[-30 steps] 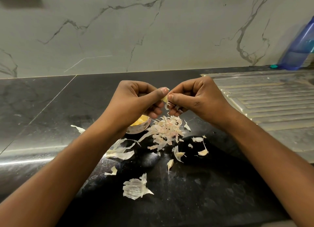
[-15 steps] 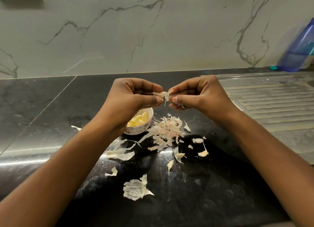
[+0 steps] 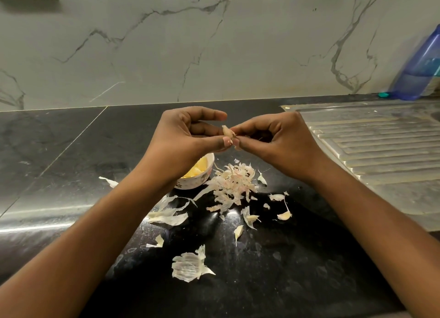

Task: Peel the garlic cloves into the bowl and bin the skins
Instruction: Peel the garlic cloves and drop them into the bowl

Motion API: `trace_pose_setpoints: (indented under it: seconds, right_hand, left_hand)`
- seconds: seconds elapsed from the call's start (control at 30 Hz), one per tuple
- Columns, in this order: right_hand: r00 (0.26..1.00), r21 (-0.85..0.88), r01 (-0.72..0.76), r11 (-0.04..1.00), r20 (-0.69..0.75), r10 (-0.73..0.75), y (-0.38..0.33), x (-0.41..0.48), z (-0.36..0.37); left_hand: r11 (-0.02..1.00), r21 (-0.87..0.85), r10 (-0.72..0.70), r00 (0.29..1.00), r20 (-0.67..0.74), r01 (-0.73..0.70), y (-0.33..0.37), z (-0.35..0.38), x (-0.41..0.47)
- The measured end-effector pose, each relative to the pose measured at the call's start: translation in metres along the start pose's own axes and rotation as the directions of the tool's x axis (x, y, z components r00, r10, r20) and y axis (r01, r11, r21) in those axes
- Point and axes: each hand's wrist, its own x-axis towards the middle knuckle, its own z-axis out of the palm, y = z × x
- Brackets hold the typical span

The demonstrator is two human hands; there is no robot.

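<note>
Change: since half a second ago the left hand's (image 3: 185, 139) index finger has straightened out above the garlic clove (image 3: 228, 131); more of the clove shows between the fingertips. Bowl (image 3: 195, 183) and skins have not moved.
Left grip: thumb and a finger pinch the clove's left side.
Right grip: right hand (image 3: 278, 141) pinches the clove's right side, other fingers curled under.
Clove position: held in the air, above and just far of the skin pile (image 3: 234, 184).
Bowl: white, holds yellow peeled cloves (image 3: 196, 170); its left part is hidden under the left wrist.
Edges: wall (image 3: 166, 43) along the far side; ridged steel drainboard (image 3: 381, 155) on the right, its rim near the right forearm.
Open room: bare black counter (image 3: 71, 163) left of the left forearm.
Around: loose skins scattered between the forearms; a large papery husk (image 3: 190, 266) nearest; blue bottle (image 3: 419, 72) at far right.
</note>
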Motion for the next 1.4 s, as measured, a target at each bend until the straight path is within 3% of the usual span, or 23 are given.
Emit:
trace_pose_setpoints:
  seconds: [0.2,0.53,1.13,1.4]
  right_hand:
    - [0.997,0.146,-0.077,0.986,0.02,0.075,-0.0013,0.0013,-0.0022]
    - [0.995,0.084,-0.069,0.994,0.08,0.062,-0.0012,0.0,0.0003]
    - [0.986,0.165,-0.165,0.972,0.068,0.155,-0.0006,0.0004,0.0002]
    - [0.964,0.275,-0.251,0.928,0.154,0.215,-0.0043,0.0012,-0.0034]
  left_hand:
    - [0.992,-0.124,-0.039,0.999,-0.024,0.036,-0.0019,-0.0005,0.0011]
    - [0.991,0.113,0.07,0.997,-0.01,-0.068,-0.0068,-0.0043,0.0038]
    - [0.996,0.069,0.057,0.998,0.033,-0.059,-0.0045,-0.0016,0.0026]
    - [0.923,0.307,0.24,0.971,0.016,-0.233,-0.0056,0.002,-0.0006]
